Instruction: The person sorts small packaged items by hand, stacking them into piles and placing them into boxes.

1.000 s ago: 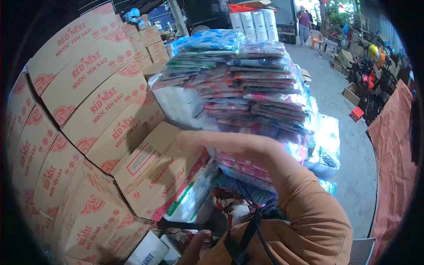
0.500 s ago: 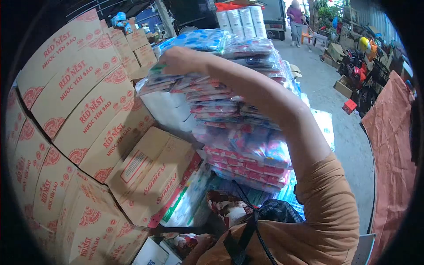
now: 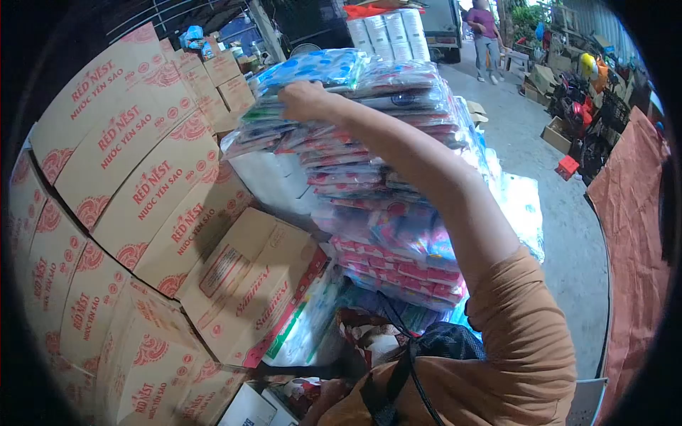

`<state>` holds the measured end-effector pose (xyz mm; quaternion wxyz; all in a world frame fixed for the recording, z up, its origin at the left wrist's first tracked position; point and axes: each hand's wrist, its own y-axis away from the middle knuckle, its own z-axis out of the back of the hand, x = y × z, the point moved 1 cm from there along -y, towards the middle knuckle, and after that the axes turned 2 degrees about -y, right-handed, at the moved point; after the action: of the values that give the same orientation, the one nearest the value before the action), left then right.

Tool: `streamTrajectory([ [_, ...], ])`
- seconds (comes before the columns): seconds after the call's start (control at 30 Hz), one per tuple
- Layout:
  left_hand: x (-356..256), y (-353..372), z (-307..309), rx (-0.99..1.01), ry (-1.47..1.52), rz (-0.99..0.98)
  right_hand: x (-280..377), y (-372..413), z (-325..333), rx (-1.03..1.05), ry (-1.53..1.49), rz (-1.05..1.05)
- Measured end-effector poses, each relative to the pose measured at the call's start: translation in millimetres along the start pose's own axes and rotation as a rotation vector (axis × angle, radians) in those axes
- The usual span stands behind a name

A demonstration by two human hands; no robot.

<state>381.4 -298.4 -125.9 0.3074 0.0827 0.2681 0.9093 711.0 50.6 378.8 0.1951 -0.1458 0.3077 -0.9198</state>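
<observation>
My right hand [image 3: 304,101] reaches across to the upper left of a tall stack of clear plastic-wrapped packs [image 3: 341,153]. Its fingers are curled against the edge of a pack, just below a blue-dotted pack [image 3: 312,67] lying on top. Further down the stack are packs with pink and floral patterns [image 3: 398,273]. My left hand [image 3: 330,390] is low in the view, by red-and-white patterned cloth [image 3: 302,387]; its fingers are hidden.
Red Nest cartons [image 3: 145,184] are piled on the left, beside a Sunnest carton [image 3: 252,284]. White packs [image 3: 391,35] stand behind the stack. A person [image 3: 484,39] is on the path. Assorted goods [image 3: 593,106] and an orange-brown tarp [image 3: 632,255] line the right.
My right hand has shifted slightly right and down along the stack's upper edge. The person in the background has come a little closer.
</observation>
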Motion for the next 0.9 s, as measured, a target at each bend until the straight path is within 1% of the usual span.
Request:
streamTrajectory([
  [0.07,12,-17,-10,-0.016,0.02,0.005,4,3,-5,-0.011,0.099,-0.039],
  [0.1,13,-20,-15,-0.03,0.046,0.011,6,3,-4,-0.009,0.099,-0.037],
  [0.17,14,-27,-23,-0.058,0.098,0.025,10,2,-1,0.079,0.129,-0.085],
  [0.2,15,-31,-26,-0.075,0.124,0.032,10,2,-1,0.079,0.13,-0.081],
  [0.27,19,-37,-30,-0.104,0.169,0.044,6,3,0,-0.047,0.169,-0.051],
  [0.3,20,-39,-32,-0.117,0.192,0.05,5,4,0,-0.047,0.168,-0.052],
  [0.37,23,-41,-36,-0.142,0.238,0.066,6,6,1,-0.156,0.297,-0.029],
  [0.4,24,-40,-38,-0.154,0.262,0.076,6,8,0,-0.156,0.292,-0.026],
  [0.47,25,-36,-42,-0.18,0.314,0.101,8,11,2,-0.307,0.35,-0.019],
  [0.5,25,-35,-44,-0.195,0.342,0.113,6,10,-1,-0.305,0.345,-0.013],
  [0.57,24,-34,-47,-0.227,0.397,0.135,0,8,-5,-0.488,0.435,0.05],
  [0.63,23,-35,-48,-0.256,0.449,0.147,-6,7,-9,-0.487,0.422,0.07],
  [0.7,18,-31,-44,-0.285,0.507,0.163,-6,6,-9,-0.478,0.586,0.004],
  [0.73,21,-30,-40,-0.285,0.512,0.17,-7,3,-8,-0.373,0.514,-0.058],
  [0.77,22,-26,-14,-0.282,0.794,0.106,-11,-1,-10,-0.372,0.508,-0.053],
  [0.8,23,-23,11,-0.278,1.075,0.038,-18,-7,-13,-0.301,0.428,-0.104],
  [0.83,20,-23,27,-0.374,1.008,0.111,-21,-9,-17,-0.228,0.348,-0.151],
  [0.87,15,-22,46,-0.47,0.94,0.186,-15,-4,-9,-0.232,0.378,-0.126],
  [0.9,7,-11,83,-0.51,0.978,0.236,-12,-3,-2,-0.201,0.365,-0.115],
])
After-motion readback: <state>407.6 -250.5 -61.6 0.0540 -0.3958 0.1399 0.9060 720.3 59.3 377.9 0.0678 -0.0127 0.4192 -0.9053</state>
